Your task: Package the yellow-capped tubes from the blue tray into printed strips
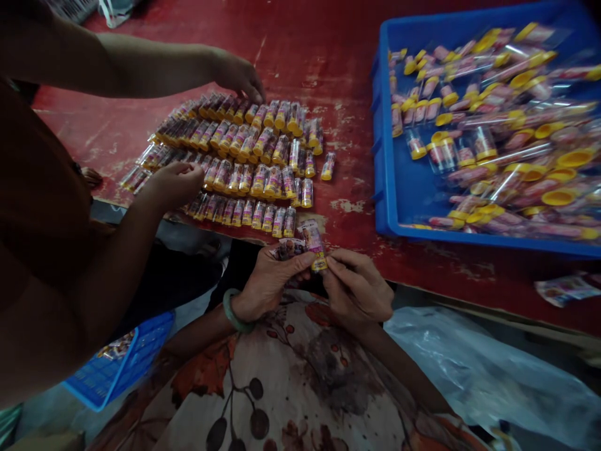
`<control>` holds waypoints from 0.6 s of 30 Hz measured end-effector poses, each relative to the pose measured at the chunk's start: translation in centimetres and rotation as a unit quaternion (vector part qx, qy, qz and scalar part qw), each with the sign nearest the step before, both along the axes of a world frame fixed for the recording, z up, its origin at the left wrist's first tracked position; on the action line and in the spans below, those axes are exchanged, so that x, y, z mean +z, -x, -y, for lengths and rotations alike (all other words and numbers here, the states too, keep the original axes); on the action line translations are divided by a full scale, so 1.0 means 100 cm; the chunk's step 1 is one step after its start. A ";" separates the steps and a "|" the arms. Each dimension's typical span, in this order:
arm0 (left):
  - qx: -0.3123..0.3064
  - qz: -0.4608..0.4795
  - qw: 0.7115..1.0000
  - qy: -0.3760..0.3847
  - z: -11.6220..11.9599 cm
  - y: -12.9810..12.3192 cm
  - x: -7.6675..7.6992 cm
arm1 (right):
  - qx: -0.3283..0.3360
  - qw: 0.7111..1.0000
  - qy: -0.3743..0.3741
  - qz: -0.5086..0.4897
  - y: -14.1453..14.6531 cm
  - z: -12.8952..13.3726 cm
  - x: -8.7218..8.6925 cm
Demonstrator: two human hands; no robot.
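Note:
My left hand, with a green bangle on its wrist, is closed on a small yellow-capped tube wrapped in a clear printed sleeve. Tucked in the same fingers is a bunch of printed sleeves. My right hand pinches at the yellow end of the tube; its thumb and forefinger meet there. Both hands are just off the table's near edge. Ahead of them, rows of similar yellow-capped tubes lie packed side by side on the red table.
On the right stands a blue tray of loose yellow-capped tubes. At the left, a co-worker's hands reach over the rows. A printed sleeve lies at the table's right edge. Below are a blue basket and clear plastic sheeting.

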State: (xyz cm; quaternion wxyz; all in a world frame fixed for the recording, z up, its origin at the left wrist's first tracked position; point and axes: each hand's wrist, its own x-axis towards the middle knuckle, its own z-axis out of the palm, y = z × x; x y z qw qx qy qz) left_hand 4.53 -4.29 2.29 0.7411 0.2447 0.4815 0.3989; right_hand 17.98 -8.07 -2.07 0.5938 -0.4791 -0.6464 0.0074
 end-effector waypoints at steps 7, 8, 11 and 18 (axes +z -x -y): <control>-0.003 -0.002 1.000 0.001 0.002 0.001 -0.006 | 0.008 1.000 0.009 0.006 -0.001 0.001 -0.005; -0.004 -0.002 1.000 -0.002 0.002 0.002 -0.006 | 0.009 1.000 0.009 0.009 0.000 0.001 -0.005; -0.008 -0.005 1.000 -0.011 0.000 0.003 -0.008 | 0.011 1.000 0.009 0.015 0.001 0.000 -0.006; 0.011 -0.040 0.999 -0.017 -0.010 0.010 -0.010 | 0.163 0.965 0.190 -0.075 -0.018 -0.019 0.015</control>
